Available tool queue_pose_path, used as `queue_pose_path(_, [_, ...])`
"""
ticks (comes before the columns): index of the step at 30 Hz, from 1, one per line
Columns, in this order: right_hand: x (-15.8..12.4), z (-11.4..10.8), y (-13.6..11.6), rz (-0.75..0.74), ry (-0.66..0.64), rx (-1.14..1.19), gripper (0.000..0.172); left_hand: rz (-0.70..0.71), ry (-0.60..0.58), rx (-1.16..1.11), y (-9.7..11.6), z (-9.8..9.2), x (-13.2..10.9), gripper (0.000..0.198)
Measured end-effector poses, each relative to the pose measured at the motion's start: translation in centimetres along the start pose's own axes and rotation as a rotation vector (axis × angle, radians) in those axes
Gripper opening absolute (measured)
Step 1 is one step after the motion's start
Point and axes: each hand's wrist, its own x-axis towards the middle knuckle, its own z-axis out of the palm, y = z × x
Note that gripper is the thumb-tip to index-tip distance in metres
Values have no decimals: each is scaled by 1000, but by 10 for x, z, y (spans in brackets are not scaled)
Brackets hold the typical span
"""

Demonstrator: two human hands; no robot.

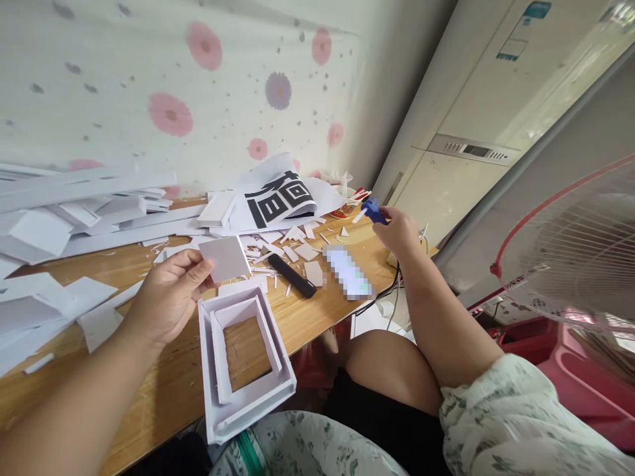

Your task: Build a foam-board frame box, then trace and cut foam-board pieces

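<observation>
My left hand (166, 294) pinches a small white foam-board square (225, 258) above the wooden table (163, 390). Just below it lies a white foam-board frame (245, 360) of nested rectangular walls, open in the middle, hanging slightly over the table's front edge. My right hand (399, 231) is raised at the table's right end, closed round a blue glue gun (373, 210) whose white tip points left. A black utility knife (292, 276) lies between the hands among small white offcuts.
Stacks of white foam-board strips and sheets (74, 211) cover the table's left and back. A paper with large black characters (278, 198) lies at the back. A blurred-out object (348, 271) sits near the right edge. A fan (575, 244) and a cabinet stand to the right.
</observation>
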Motion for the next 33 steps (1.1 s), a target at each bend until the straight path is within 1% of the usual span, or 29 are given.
queue_pose_path(2, [-19, -19, -15, -25, 61, 466, 37, -7, -31, 1, 0, 0, -1, 49])
queue_pose_path(4, [-41, -34, -33, -58, 34, 907, 31, -5, -59, 2, 0, -1, -1, 48])
queue_pose_path(5, [-51, -39, -43, -61, 22, 1037, 26, 1, -70, 0, 1, -2, 0, 47])
queue_pose_path(7, [-70, -43, -61, -54, 6, 1156, 18, 20, -87, -7, 2, -4, 0, 46])
queue_pose_path(8, [-79, -42, -69, -60, -7, 1190, 19, 31, -93, -11, 3, -5, 0, 45])
queue_pose_path(9, [-86, -41, -76, -72, -43, 1224, 21, 42, -98, -15, 4, -5, 0, 44])
queue_pose_path(10, [-93, -38, -82, -86, -107, 1254, 22, 51, -104, -17, 5, -6, 0, 42])
queue_pose_path(13, [-108, -29, -92, -139, -373, 1280, 19, 66, -127, -18, 8, -4, -1, 41])
queue_pose_path(15, [-114, -24, -94, -192, -502, 1232, 17, 72, -144, -25, 9, -3, -1, 42])
queue_pose_path(17, [-118, -19, -94, -236, -574, 1163, 17, 81, -158, -36, 9, -3, -1, 42])
queue_pose_path(21, [-122, -18, -99, -277, -658, 1019, 17, 91, -198, -46, 7, -4, 1, 40])
queue_pose_path(23, [-124, -18, -103, -311, -684, 972, 16, 93, -224, -43, 6, -5, 1, 40])
queue_pose_path(25, [-126, -18, -106, -382, -678, 945, 15, 95, -242, -38, 5, -6, 1, 39])
queue_pose_path(29, [-128, -14, -108, -516, -601, 897, 15, 105, -252, -25, 4, -6, 2, 38])
queue_pose_path(33, [-129, -10, -109, -528, -552, 876, 14, 114, -261, -7, 3, -7, 2, 39])
